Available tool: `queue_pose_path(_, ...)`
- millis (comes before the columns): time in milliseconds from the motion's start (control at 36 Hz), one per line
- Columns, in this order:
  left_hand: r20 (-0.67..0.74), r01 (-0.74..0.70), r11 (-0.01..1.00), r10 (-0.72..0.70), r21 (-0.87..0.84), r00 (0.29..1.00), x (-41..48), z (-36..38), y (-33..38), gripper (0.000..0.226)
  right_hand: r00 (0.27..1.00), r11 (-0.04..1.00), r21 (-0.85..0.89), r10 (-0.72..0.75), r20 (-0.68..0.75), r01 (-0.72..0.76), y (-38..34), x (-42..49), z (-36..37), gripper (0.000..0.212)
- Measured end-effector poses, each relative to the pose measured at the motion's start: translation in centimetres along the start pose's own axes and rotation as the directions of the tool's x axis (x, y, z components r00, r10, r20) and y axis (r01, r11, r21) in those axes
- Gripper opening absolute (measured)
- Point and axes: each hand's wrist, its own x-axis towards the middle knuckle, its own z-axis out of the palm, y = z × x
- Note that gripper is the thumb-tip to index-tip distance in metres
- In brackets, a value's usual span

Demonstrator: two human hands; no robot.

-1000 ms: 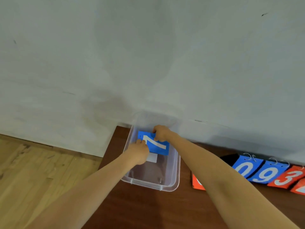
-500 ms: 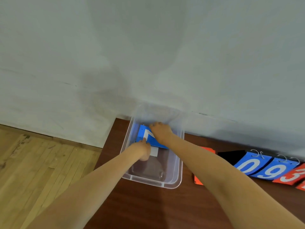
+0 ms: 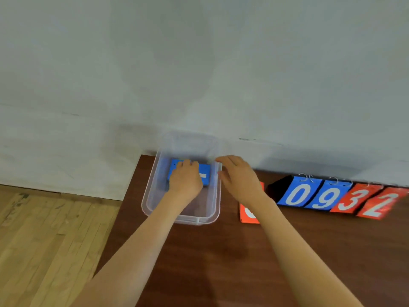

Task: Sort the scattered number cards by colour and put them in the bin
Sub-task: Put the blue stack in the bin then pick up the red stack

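Observation:
A clear plastic bin (image 3: pixel 152 204) stands at the far left of the brown table. Blue number cards (image 3: pixel 207 172) lie at the bin's far end. My left hand (image 3: pixel 186 181) is inside the bin, fingers curled over the top blue card. My right hand (image 3: pixel 240 179) hovers just outside the bin's right rim, fingers apart, holding nothing. To the right, a row of cards leans by the wall: blue 0 (image 3: pixel 297 194), blue 9 (image 3: pixel 329 197), red 3 (image 3: pixel 354 200), red 2 (image 3: pixel 380 203). A red card (image 3: pixel 247 214) lies flat, partly hidden by my right forearm.
A black card stand (image 3: pixel 277 188) sits behind the blue 0. The grey wall (image 3: pixel 199 74) runs right behind the table. The table's left edge drops to a wooden floor (image 3: pixel 44 240). Bare brown tabletop (image 3: pixel 221 262) stretches toward me.
My right hand has let go of the blue card and drawn back out over the bin's right rim. The card has gone down into the bin under my left hand.

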Motion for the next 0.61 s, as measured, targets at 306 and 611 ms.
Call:
queue_pose_path(306,-0.228,-0.298,0.936,0.254,-0.186,0.94,-5.2,3.9,11.8,0.023,0.854,0.863,0.081,0.505,-0.122,-0.499,5.7,-12.8,-3.4,0.03)
queue_pose_path(611,0.225,0.151,0.901,-0.061,-0.407,0.972,-2.2,11.5,11.9,0.046,0.636,0.666,-0.051,0.73,0.25,-0.744,9.1,-12.3,2.2,0.054)
